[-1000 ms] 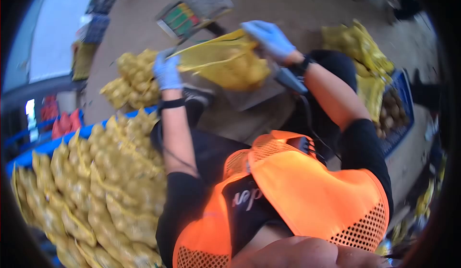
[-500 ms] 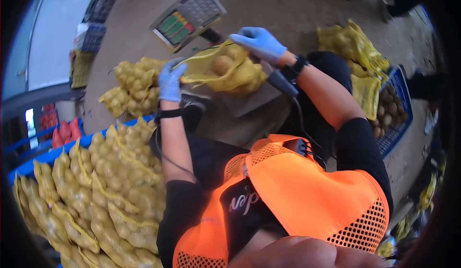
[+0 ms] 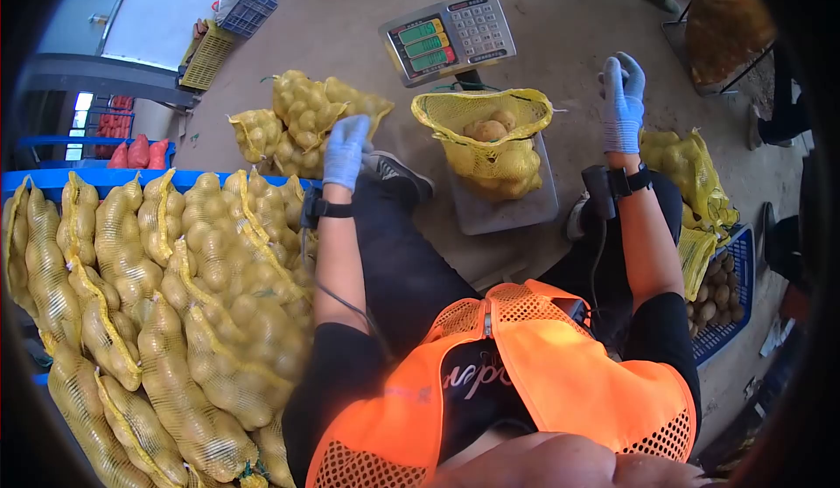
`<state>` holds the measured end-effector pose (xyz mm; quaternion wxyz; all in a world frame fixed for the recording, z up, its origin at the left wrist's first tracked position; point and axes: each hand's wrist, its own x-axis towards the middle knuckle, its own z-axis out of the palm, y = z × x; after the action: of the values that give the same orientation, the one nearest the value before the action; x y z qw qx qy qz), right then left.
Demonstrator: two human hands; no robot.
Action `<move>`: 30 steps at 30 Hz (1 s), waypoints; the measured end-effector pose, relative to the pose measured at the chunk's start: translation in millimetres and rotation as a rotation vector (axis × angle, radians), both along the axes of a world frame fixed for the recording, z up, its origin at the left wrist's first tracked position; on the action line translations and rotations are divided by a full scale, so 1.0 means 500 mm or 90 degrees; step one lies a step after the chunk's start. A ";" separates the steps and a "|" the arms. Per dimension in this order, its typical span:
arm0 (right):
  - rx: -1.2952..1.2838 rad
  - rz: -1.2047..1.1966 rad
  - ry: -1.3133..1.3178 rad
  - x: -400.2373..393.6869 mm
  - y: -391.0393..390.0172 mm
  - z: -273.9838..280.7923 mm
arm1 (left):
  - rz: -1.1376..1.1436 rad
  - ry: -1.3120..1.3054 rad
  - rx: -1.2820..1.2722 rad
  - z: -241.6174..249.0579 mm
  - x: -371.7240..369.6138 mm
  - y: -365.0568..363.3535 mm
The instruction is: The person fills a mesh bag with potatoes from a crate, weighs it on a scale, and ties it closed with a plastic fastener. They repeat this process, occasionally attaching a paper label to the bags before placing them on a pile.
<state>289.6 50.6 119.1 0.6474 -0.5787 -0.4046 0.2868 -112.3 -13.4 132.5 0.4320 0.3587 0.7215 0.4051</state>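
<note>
An open-mouthed yellow mesh bag of potatoes [image 3: 494,160] stands on the scale's platform [image 3: 507,217], below the scale's lit display panel [image 3: 449,38]. Both hands wear blue gloves and are clear of the bag. My left hand [image 3: 346,152] is raised to the bag's left, near a pile of filled mesh bags [image 3: 306,112]; it holds nothing, its fingers loosely spread. To the bag's right my right hand [image 3: 622,103] points upward, empty, with fingers apart.
Many filled potato bags [image 3: 175,313] lie in a blue-edged bin at the left. More yellow bags [image 3: 687,173] and a blue crate of potatoes [image 3: 722,300] are at the right. Crates [image 3: 248,9] stand at the upper left. People's legs [image 3: 783,121] show at the right edge.
Both hands have let go of the yellow bag and moved apart. The bag now stands upright on the scale. The camera view has shifted, and the display is readable-side up.
</note>
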 end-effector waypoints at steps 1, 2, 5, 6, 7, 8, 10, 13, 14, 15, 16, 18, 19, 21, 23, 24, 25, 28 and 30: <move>0.001 -0.005 -0.006 0.010 -0.004 0.008 | 0.000 0.014 0.004 -0.005 -0.019 -0.010; -0.009 -0.014 0.022 0.022 -0.009 0.025 | -0.005 0.008 0.004 -0.021 -0.033 -0.020; 0.009 -0.026 0.097 0.059 -0.054 0.085 | -0.095 0.211 0.001 -0.053 -0.048 -0.038; 0.065 0.001 0.117 0.071 -0.080 0.114 | -0.128 0.249 0.023 -0.053 -0.040 -0.038; 0.117 0.014 0.125 0.093 -0.114 0.131 | -0.169 0.370 0.062 -0.060 -0.038 -0.034; 0.157 0.006 0.102 0.130 -0.143 0.132 | -0.243 0.468 0.069 -0.047 -0.024 -0.032; 0.180 -0.047 0.027 0.221 -0.217 0.124 | -0.336 0.549 0.001 -0.037 -0.007 -0.034; 0.130 -0.207 -0.044 0.388 -0.348 0.067 | -0.363 0.437 -0.022 -0.034 0.000 -0.036; 0.071 -0.269 -0.070 0.438 -0.396 0.037 | -0.348 0.427 -0.019 -0.052 -0.017 -0.030; -0.043 -0.262 -0.052 0.488 -0.456 -0.007 | -0.324 0.427 -0.018 -0.062 -0.032 -0.024; -0.153 -0.246 -0.025 0.536 -0.518 -0.062 | -0.333 0.431 -0.016 -0.062 -0.026 -0.026; -0.355 -0.199 -0.047 0.580 -0.619 -0.162 | -0.357 0.495 -0.041 -0.052 -0.018 -0.028; -0.472 -0.226 -0.194 0.605 -0.670 -0.237 | -0.359 0.502 -0.037 -0.048 -0.013 -0.028; -0.663 -0.237 -0.275 0.628 -0.733 -0.323 | -0.405 0.565 -0.064 -0.049 -0.004 -0.029; -0.754 -0.221 -0.313 0.609 -0.770 -0.342 | -0.395 0.568 -0.061 -0.053 -0.004 -0.028; -0.847 -0.227 -0.381 0.603 -0.779 -0.352 | -0.405 0.598 -0.065 -0.043 0.011 -0.037; -0.938 -0.232 -0.450 0.599 -0.782 -0.363 | -0.413 0.630 -0.068 -0.034 0.023 -0.043; -0.929 -0.186 -0.500 0.606 -0.788 -0.418 | -0.422 0.682 -0.038 -0.036 0.021 -0.048; -0.938 -0.170 -0.489 0.605 -0.780 -0.436 | -0.433 0.686 -0.050 -0.041 0.010 -0.050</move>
<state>592.1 -339.2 -99.0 -0.0500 -0.9537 -0.2342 0.1820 -107.1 -38.5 111.9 0.1260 0.7052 0.6975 -0.0188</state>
